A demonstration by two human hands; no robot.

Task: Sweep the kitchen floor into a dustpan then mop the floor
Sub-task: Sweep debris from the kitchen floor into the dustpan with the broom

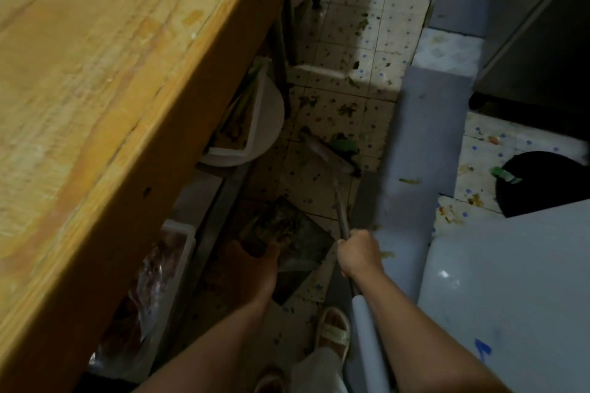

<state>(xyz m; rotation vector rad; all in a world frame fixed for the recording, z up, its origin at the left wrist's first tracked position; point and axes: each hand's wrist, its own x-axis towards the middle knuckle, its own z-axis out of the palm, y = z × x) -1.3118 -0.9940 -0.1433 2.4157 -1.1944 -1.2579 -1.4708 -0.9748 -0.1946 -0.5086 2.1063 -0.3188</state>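
the right hand (pixel 359 252) grips the grey metal broom handle (pixel 340 204) to drag green scraps (pixel 343 145) toward the dark dustpan (pixel 284 233), which the left hand (pixel 261 260) holds low on the speckled tiled floor (pixel 335 51)

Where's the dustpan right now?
Head view, lower centre: the dustpan sits on the tiled floor beside the wooden table, held by the left hand.

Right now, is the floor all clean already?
No, green scraps and many small bits lie scattered on the tiled floor ahead of the broom.
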